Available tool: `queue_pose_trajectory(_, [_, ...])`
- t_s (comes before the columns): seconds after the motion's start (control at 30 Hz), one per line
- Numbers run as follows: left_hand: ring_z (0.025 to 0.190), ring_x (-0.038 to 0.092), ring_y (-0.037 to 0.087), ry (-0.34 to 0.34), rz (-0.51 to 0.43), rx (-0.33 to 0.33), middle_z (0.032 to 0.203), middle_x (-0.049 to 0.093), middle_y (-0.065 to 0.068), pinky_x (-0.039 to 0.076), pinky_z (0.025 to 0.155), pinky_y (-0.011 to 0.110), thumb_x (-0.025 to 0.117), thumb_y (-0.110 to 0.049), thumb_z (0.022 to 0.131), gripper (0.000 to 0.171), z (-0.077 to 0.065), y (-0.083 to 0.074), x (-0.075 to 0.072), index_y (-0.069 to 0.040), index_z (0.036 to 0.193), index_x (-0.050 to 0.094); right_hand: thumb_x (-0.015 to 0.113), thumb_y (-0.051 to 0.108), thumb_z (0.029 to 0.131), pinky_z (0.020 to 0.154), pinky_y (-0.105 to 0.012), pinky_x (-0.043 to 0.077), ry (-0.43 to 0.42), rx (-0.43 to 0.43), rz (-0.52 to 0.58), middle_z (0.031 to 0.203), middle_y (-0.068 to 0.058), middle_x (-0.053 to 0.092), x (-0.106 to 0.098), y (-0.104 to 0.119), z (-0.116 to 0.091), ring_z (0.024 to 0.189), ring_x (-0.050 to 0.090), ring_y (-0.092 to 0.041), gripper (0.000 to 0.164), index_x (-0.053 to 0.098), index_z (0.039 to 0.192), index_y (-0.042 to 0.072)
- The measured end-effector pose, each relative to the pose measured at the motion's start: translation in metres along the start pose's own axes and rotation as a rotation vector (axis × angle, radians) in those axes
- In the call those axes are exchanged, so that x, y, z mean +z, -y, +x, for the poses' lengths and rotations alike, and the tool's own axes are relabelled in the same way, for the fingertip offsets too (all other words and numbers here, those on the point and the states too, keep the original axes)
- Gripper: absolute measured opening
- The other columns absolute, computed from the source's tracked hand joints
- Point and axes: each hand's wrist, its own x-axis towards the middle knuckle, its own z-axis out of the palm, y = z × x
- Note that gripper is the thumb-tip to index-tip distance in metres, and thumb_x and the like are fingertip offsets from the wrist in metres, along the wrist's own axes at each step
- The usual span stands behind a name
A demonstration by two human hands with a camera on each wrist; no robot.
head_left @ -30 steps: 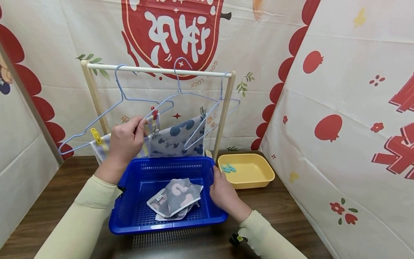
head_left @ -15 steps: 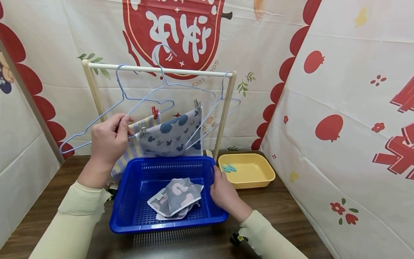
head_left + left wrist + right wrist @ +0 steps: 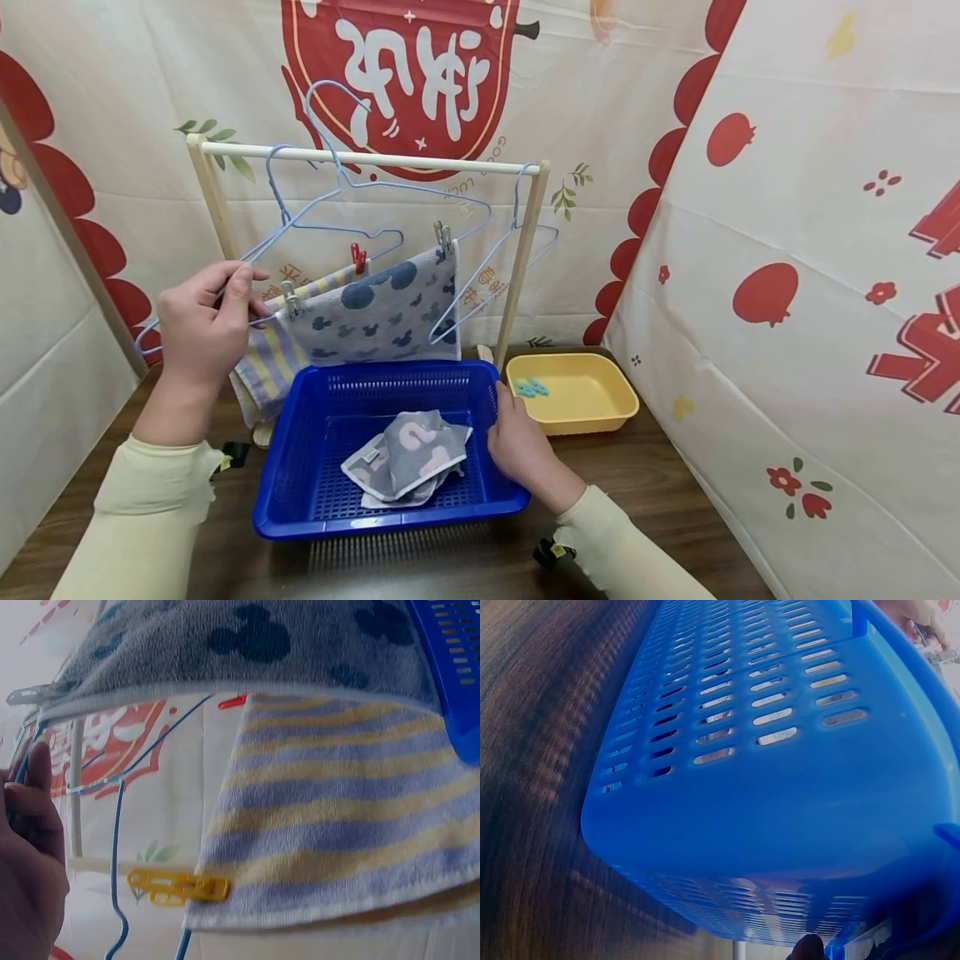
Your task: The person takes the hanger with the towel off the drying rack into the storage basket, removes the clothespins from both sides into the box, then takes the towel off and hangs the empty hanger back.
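1 thin light-blue wire hanger (image 3: 340, 173) is pinched in the left hand (image 3: 202, 321); grey mouse-print towel (image 3: 375, 312) hangs off it by 2 grey clips (image 3: 291, 298), just behind the blue perforated plastic basket (image 3: 322, 528). Right hand (image 3: 525, 446) grips basket's right rim; grey-and-pink cloth (image 3: 423, 454) lies inside.

Left sleeve (image 3: 142, 521) and right sleeve (image 3: 622, 546): pale yellow-green, plain, creased near the cuff (image 3: 168, 457). Left unit (image 3: 237, 454) and right unit (image 3: 544, 555): black, yellow-green mark (image 3: 558, 551) on each.
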Motion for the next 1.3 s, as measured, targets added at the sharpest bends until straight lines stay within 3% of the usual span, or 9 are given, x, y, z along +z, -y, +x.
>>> queue_pose_trajectory(0.17, [0.06, 0.066, -0.006, -0.006, -0.043, 0.013, 0.068, 0.069, -0.011, 0.053, 0.064, 0.009, 0.065, 0.0, 0.108, 0.02, 0.001, 0.0, -0.011, 0.009, 0.099, 0.081, 0.062, 0.004, 0.104, 0.082, -0.057, 0.062, 0.002, 0.0, 0.008, 0.127, -0.031, 0.061, -0.001, 0.001, -0.001, 0.093, 0.07, -0.039, 0.066, 0.037, 0.164, -0.008])
queue_pose_trajectory(0.4, [0.059, 0.067, -0.002, -0.014, -0.087, 0.018, 0.065, 0.069, -0.007, 0.054, 0.067, 0.011, 0.065, 0.0, 0.107, 0.021, 0.001, -0.005, -0.025, 0.011, 0.097, 0.08, 0.061, 0.005, 0.106, 0.082, -0.056, 0.063, 0.021, 0.023, 0.016, 0.132, -0.031, 0.061, 0.0, 0.001, 0.0, 0.095, 0.071, -0.038, 0.066, 0.035, 0.166, -0.006])
queue_pose_trajectory(1.0, [0.056, 0.066, 0.002, 0.08, -0.241, 0.07, 0.064, 0.069, 0.002, 0.056, 0.063, 0.013, 0.061, 0.012, 0.103, 0.018, -0.003, -0.012, -0.043, 0.022, 0.093, 0.072, 0.061, 0.003, 0.105, 0.081, -0.056, 0.063, 0.021, 0.022, 0.021, 0.13, -0.032, 0.062, -0.001, 0.001, -0.001, 0.093, 0.07, -0.036, 0.066, 0.036, 0.166, -0.006])
queue_pose_trajectory(1.3, [0.056, 0.067, 0.006, 0.14, -0.469, 0.057, 0.062, 0.068, 0.006, 0.056, 0.064, 0.013, 0.058, 0.02, 0.098, 0.014, -0.01, -0.009, -0.045, 0.025, 0.089, 0.067, 0.061, 0.004, 0.105, 0.081, -0.057, 0.063, 0.017, 0.01, 0.023, 0.129, -0.032, 0.061, 0.001, -0.001, 0.0, 0.093, 0.07, -0.037, 0.067, 0.036, 0.166, -0.006])
